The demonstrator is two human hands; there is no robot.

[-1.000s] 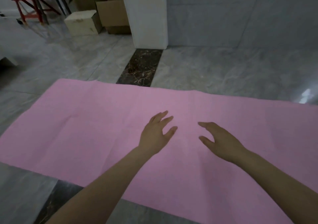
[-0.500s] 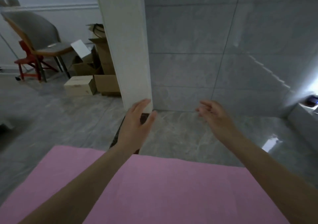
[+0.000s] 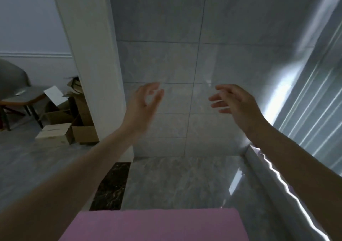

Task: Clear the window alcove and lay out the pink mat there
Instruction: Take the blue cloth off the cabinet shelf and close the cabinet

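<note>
The pink mat [image 3: 155, 224] lies flat on the grey marble floor, and only its far end shows at the bottom of the view. My left hand [image 3: 144, 105] is raised in the air in front of the tiled wall, fingers loosely spread, holding nothing. My right hand [image 3: 235, 102] is up at the same height to the right, fingers relaxed and empty. Both hands are well above the mat and apart from it.
A white pillar [image 3: 92, 65] stands at the left of the alcove. Behind it are cardboard boxes [image 3: 61, 129] and a grey chair [image 3: 16, 92]. A window ledge [image 3: 273, 185] and glass run along the right. A dark marble strip [image 3: 111, 185] crosses the floor.
My hands lifted off the mat and rose into the air. The view tilted upward, so most of the mat dropped out of sight and the wall now fills the frame.
</note>
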